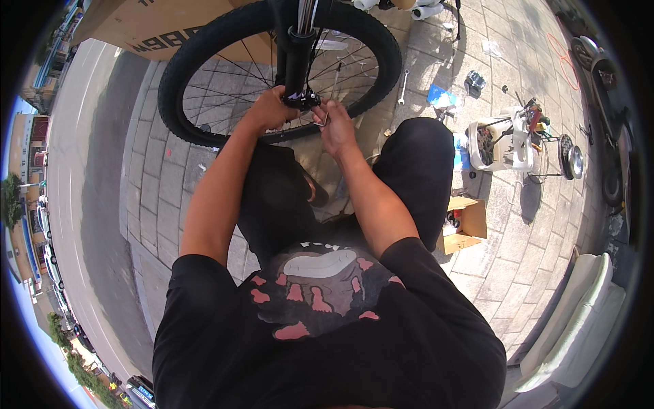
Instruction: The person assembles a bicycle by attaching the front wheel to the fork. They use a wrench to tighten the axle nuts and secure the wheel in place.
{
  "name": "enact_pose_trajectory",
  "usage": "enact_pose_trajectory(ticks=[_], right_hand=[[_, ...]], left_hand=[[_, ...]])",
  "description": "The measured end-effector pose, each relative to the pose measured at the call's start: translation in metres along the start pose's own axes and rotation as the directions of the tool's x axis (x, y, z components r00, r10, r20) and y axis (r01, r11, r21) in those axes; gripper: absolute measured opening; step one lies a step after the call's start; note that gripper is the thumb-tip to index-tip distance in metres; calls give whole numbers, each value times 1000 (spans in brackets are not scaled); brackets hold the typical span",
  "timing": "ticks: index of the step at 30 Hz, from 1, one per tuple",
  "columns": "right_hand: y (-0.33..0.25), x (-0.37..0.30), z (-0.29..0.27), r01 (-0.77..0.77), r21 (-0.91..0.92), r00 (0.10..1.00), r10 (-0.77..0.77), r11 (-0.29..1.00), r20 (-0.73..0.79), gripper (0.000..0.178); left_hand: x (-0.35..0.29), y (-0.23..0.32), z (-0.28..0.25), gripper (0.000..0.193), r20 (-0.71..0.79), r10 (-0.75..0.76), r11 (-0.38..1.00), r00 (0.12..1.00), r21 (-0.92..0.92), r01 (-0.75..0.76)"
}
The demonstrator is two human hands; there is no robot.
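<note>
A bicycle wheel with a black knobbly tyre (pixel 170 92) stands in front of me, held in a black suspension fork (pixel 296 65). Low on the fork leg sits a black disc brake caliper (pixel 302 101). My left hand (pixel 270 109) is closed around the caliper's left side, its fingertips partly hidden behind the parts. Just right of the caliper, my right hand (pixel 337 127) pinches a small bent silver hex key (pixel 325 118). Whether the key's tip sits in a bolt is too small to tell. My knees are bent on either side of my forearms.
A large cardboard box (pixel 153 31) stands behind the wheel. On the paving at right lie a spanner (pixel 404 87), a blue packet (pixel 442 97), a white tub (pixel 503 163) of tools and an open small carton (pixel 470 228). White padded material (pixel 569 327) lies at lower right.
</note>
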State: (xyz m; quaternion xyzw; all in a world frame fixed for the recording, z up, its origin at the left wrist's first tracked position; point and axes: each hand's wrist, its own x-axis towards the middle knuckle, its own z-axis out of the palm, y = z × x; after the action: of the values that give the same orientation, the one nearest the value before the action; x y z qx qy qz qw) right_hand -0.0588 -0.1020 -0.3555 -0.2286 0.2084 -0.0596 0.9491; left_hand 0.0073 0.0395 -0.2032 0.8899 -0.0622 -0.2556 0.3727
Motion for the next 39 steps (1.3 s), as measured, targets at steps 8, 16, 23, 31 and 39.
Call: enact_pose_trajectory(ticks=[8, 16, 23, 31, 39], right_hand=[[1, 3, -4, 3, 51, 997, -6, 999, 71, 28], [-1, 3, -5, -1, 98, 998, -6, 995, 64, 24], [0, 2, -8, -3, 57, 998, 0, 998, 63, 24], [11, -33, -26, -2, -290, 999, -10, 957, -38, 30], [10, -88, -21, -11, -544, 1000, 22, 839, 14, 27]], left_hand=[[10, -4, -13, 42, 196, -131, 938, 972, -294, 186], [13, -4, -19, 47, 288, -160, 889, 944, -375, 265], [7, -6, -11, 53, 219, -60, 964, 974, -241, 114], [10, -4, -15, 56, 281, -91, 956, 955, -243, 163], [14, -8, -16, 55, 268, -98, 960, 958, -226, 162]])
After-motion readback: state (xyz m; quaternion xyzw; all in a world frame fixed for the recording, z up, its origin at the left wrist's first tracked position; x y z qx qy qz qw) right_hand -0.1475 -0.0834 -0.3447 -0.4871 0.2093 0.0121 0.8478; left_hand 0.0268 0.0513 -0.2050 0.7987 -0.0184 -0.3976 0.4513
